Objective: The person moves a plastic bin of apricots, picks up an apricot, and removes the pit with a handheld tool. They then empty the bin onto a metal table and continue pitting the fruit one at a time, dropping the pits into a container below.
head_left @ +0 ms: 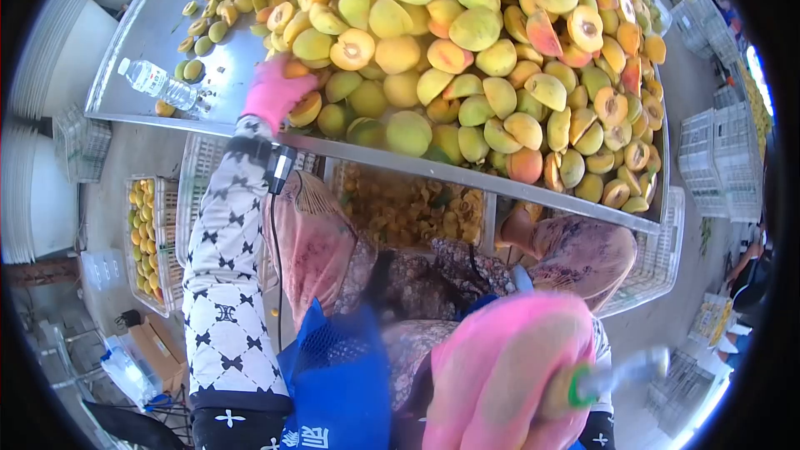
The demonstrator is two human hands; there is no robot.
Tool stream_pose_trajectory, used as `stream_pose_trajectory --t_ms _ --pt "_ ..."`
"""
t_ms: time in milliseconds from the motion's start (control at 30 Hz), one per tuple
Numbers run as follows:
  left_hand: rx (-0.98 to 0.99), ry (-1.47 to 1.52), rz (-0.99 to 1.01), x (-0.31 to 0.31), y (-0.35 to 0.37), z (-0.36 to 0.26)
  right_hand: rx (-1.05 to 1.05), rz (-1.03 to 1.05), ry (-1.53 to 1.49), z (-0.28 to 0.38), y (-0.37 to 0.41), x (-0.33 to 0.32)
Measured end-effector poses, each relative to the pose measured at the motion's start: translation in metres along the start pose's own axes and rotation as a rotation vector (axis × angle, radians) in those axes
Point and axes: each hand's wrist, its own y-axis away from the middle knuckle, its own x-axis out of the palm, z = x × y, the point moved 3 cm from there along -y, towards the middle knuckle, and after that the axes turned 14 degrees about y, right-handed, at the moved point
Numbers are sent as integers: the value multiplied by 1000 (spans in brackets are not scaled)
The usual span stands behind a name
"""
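Note:
My left hand (277, 90), in a pink glove, is at the near left edge of a heap of yellow peaches (400, 54), many cut in half. Its fingers close around a peach (296, 69), partly hidden by the glove. Close to the camera and blurred, my right hand (508, 367), also pink-gloved, grips a tool with a wooden handle (557, 392), a green band and a metal end (625, 373). The right hand is held away from the fruit, above my lap.
The heap lies on a metal table (467, 171) with a raised rim. A plastic water bottle (158, 82) lies at its left. Below sits a crate of fruit scraps (408, 208); a crate of peaches (144, 237) stands left. A black cable (273, 258) hangs by my left arm.

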Motion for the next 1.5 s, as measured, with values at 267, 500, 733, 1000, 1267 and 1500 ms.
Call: stream_pose_trajectory --t_ms 267,500,733,1000,1267,1500 --pt "-53 761 -68 -10 114 -73 555 -375 1534 -37 61 -67" --pt "-301 1738 282 48 169 -81 422 -388 1625 -48 59 -65" --pt "-250 1697 297 79 190 -105 335 -465 1696 -52 60 -56" --pt "-365 1368 505 63 201 -109 242 -584 1742 -31 62 -69" --pt "-61 816 313 89 192 -99 390 -624 1618 -85 76 -54" --pt "-37 1169 184 87 200 -106 417 -554 1453 -70 75 -62"
